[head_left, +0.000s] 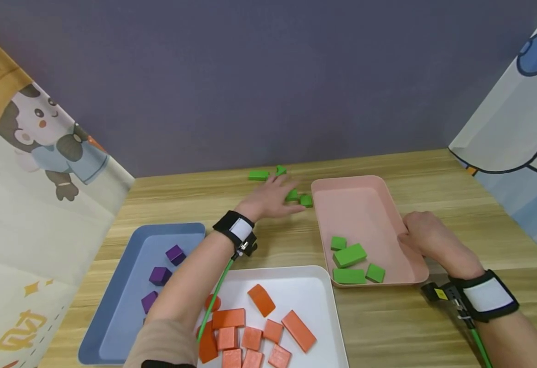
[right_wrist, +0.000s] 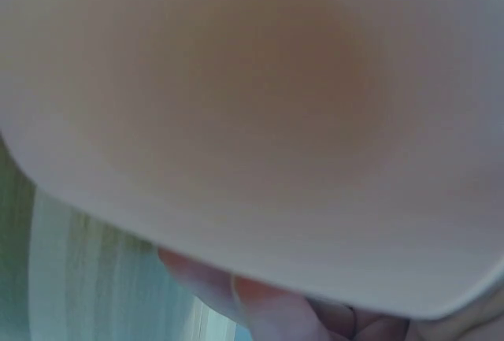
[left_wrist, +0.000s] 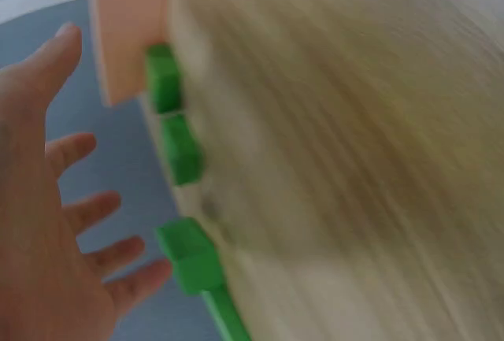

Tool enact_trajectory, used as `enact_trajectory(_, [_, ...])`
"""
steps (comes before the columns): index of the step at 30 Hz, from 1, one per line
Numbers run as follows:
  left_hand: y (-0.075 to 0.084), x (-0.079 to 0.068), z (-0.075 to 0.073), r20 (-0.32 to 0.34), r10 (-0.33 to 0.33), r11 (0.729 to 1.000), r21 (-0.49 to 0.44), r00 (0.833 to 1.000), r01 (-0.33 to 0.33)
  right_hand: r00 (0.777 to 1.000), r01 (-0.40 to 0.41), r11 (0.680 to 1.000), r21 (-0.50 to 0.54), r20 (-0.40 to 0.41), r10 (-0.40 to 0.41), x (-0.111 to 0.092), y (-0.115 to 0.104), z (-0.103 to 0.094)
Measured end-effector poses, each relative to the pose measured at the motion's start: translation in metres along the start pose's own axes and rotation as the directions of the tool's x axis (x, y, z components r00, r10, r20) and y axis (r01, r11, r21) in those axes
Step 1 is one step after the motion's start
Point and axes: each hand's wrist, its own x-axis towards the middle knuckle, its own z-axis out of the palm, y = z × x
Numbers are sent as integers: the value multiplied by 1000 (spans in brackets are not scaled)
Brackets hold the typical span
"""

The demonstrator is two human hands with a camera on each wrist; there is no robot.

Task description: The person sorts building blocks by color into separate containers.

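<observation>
My left hand (head_left: pixel 270 198) reaches over the far part of the table, fingers spread and holding nothing. Close around it are several green blocks: a long one (head_left: pixel 258 175), a small one (head_left: pixel 305 201) near the thumb, and others partly behind the fingers. In the left wrist view, the same spread hand (left_wrist: pixel 59 223) is beside a green block (left_wrist: pixel 189 254). On the right, my right hand (head_left: pixel 429 240) grips the right edge of the pink tray (head_left: pixel 355 204). Several green blocks (head_left: pixel 349 255) lie at that tray's near end. Pink tray surface (right_wrist: pixel 252 160) fills most of the right wrist view, fingers at its edge.
A white tray (head_left: pixel 323 306) of orange blocks stands at the near middle, close to the pink tray. To its left is a blue tray (head_left: pixel 125 286) with purple blocks (head_left: pixel 160 276), partly covered by my left forearm. A dark wall (head_left: pixel 296 92) rises behind the wooden table (head_left: pixel 457 204).
</observation>
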Motion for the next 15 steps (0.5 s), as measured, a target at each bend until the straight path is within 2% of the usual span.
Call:
enact_trajectory(3, [-7,6,8,49,17,1000,-6,999,-17,1000,3,1000,-4,-3,-3,0,-1,0])
enact_trajectory(8, [-12,11,16,71,47,999,16,996,-48,1000,-9,1000,14,7,9,0,-2,1])
enact_trajectory(15, [-17,9,20,10,53,999,13,999,-53,1000,-16,1000,11,5,16,0,-2,1])
